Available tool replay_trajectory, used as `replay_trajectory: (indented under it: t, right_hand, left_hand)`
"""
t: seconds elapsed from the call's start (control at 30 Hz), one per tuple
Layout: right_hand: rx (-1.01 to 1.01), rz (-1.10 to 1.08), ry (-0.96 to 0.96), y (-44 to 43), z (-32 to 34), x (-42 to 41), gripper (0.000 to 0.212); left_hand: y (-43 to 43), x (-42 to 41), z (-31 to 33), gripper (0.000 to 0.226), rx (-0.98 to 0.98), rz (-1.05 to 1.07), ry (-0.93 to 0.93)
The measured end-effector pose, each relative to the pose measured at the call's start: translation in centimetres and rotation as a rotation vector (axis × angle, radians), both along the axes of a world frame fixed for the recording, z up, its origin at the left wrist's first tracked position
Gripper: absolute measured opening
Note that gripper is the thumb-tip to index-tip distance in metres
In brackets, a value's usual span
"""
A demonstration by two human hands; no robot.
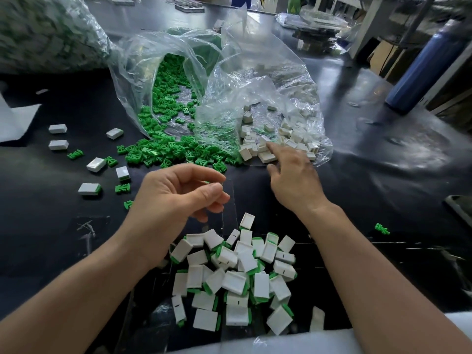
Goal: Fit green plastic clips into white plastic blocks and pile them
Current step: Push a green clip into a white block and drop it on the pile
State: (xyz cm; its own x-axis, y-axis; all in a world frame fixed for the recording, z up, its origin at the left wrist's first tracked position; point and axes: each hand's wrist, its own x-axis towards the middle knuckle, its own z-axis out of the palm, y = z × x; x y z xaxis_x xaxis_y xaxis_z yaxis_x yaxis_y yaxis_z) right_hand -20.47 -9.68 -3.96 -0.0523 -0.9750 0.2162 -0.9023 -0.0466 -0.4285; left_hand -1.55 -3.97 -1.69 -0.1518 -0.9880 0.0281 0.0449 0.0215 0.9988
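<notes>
The finished pile (237, 274) of clipped blocks lies nearest on the table (383, 175). Beyond it, the right grip (293, 180) is released, its forefinger stretched onto the loose white blocks (258, 149) spilling from a clear bag (255, 98). Beyond the pile's left side, the left grip (178, 195) is pinched on what seems a green clip (206, 182), of which only a sliver is seen. The blocks are judged light, stiff and smooth. One is best taken across its broad flat sides, with the open end kept free.
</notes>
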Motion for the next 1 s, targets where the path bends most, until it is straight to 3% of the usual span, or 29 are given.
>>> replay_trajectory:
  t: [0.17, 0.3, 0.47, 0.63, 0.73, 0.87, 1.0]
  right_hand:
    - [0.066, 0.075, 0.108, -0.6, -1.0, 0.1, 0.061]
    - [-0.028, 0.028, 0.010, -0.6, -0.7, -0.1, 0.046]
    - [0.086, 0.039, 0.111, -0.5, -0.8, 0.1, 0.039]
    - [0.090, 0.023, 0.048, -0.5, -0.6, 0.1, 0.021]
    - [0.048, 0.031, -0.071, -0.3, -0.4, 0.3, 0.022]
    - [-0.014, 0.136, -0.409, 0.8, 0.4, 1.8, 0.024]
    - [-0.037, 0.299, -0.507, 2.5, 0.6, 3.9, 0.031]
  left_hand:
    - [-0.3, 0.2, -0.2, 0.011, 0.003, 0.022, 0.020]
    - [-0.4, 0.2, -0.4, 0.012, 0.003, 0.028, 0.019]
    - [-0.5, 0.2, -0.4, 0.010, 0.013, 0.024, 0.029]
    - [-0.5, 0.2, -0.5, 0.014, 0.015, 0.034, 0.013]
    - [-0.6, 0.3, -0.5, 0.013, 0.025, 0.036, 0.008]
    - [-0.6, 0.2, -0.6, 0.014, 0.054, 0.066, 0.004]
    - [-1.0, 0.3, -0.8, 0.019, 0.111, 0.142, -0.015]
